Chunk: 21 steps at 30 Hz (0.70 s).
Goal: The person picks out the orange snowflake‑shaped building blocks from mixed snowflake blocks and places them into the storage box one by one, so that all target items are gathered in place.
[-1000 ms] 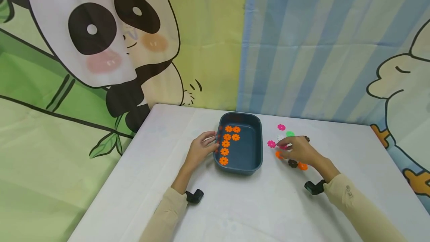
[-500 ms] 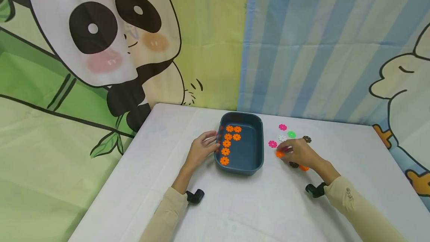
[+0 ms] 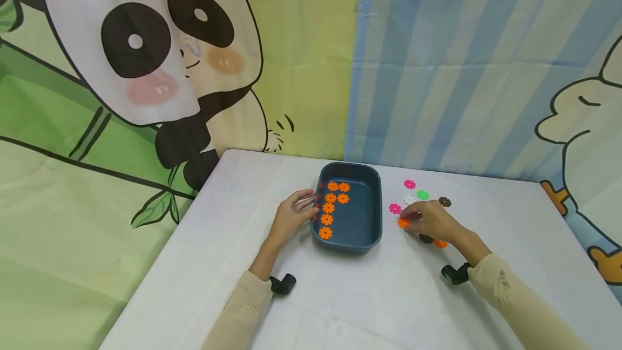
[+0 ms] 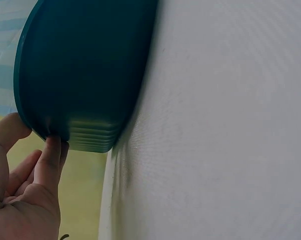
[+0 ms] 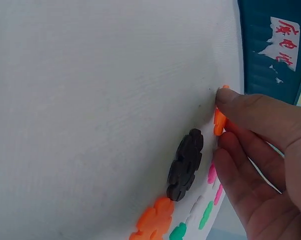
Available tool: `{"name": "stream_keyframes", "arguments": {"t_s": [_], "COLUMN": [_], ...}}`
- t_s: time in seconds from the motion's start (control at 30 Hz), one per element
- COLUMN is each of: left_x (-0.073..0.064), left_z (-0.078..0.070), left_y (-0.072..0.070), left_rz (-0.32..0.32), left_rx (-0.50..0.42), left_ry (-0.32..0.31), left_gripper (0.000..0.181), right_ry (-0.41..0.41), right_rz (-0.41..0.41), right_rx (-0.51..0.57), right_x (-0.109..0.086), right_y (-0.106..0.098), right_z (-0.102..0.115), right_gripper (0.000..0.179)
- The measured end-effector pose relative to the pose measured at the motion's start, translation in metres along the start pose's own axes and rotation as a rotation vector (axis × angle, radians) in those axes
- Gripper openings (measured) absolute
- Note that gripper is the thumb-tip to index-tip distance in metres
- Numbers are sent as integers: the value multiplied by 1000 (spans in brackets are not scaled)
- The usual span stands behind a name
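Observation:
The dark blue plastic tray [image 3: 362, 215] stands mid-table, with several orange flower-shaped discs [image 3: 328, 208] on the left of its floor. My left hand [image 3: 290, 212] pinches the tray's left rim. In the left wrist view, the thumb is at the rim and the fingertips lie against the outer wall. Right of the tray, my right hand [image 3: 434, 220] pinches an orange flower-shaped disc [image 5: 220, 121] between thumb and fingers, close over the table. Under that hand lie a dark brown disc [image 5: 185, 165] and another orange disc [image 5: 153, 220], partly covered in the head view.
Beyond the right hand lie loose discs: two pink ones [image 3: 410, 183], a white one [image 3: 408, 199], a green one [image 3: 422, 195] and a brown one [image 3: 444, 201]. A printed curtain [image 3: 301, 69] hangs behind the white table [image 3: 330, 296]. The tray's outer wall bears a torn label [image 5: 284, 42].
The right hand's fingers have closed on the orange disc, and the white and brown discs beyond show more fully. The left hand has stayed at the tray's rim.

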<state>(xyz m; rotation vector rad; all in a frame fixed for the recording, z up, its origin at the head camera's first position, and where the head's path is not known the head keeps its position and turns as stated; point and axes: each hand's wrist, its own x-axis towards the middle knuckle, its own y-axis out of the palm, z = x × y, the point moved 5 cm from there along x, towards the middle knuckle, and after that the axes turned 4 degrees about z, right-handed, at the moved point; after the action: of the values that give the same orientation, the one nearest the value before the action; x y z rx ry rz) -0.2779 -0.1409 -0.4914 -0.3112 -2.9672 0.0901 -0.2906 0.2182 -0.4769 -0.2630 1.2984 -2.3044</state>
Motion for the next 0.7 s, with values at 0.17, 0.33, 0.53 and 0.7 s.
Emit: {"name": "stream_keyframes", "arguments": {"t_s": [0.17,0.33,0.53,0.7], "left_x": [1,2,1,-1], "left_z": [0,1,3,-1], "left_y": [-2,-3,-1,0], "left_rz": [-12,-4,0,12], "left_rx": [4,-8,-2,5], "left_ry": [9,12,19,20], "left_gripper": [53,54,55,55], "right_ry": [-10,-6,-54,-27], "right_rz": [-4,-24,-48,-17], "right_rx": [-12,-29,-14,-5], "right_x": [4,5,0,-5], "right_y": [-2,-3,-4,-5], "right_z": [4,6,10,7], "right_gripper": [34,34,33,33]}}
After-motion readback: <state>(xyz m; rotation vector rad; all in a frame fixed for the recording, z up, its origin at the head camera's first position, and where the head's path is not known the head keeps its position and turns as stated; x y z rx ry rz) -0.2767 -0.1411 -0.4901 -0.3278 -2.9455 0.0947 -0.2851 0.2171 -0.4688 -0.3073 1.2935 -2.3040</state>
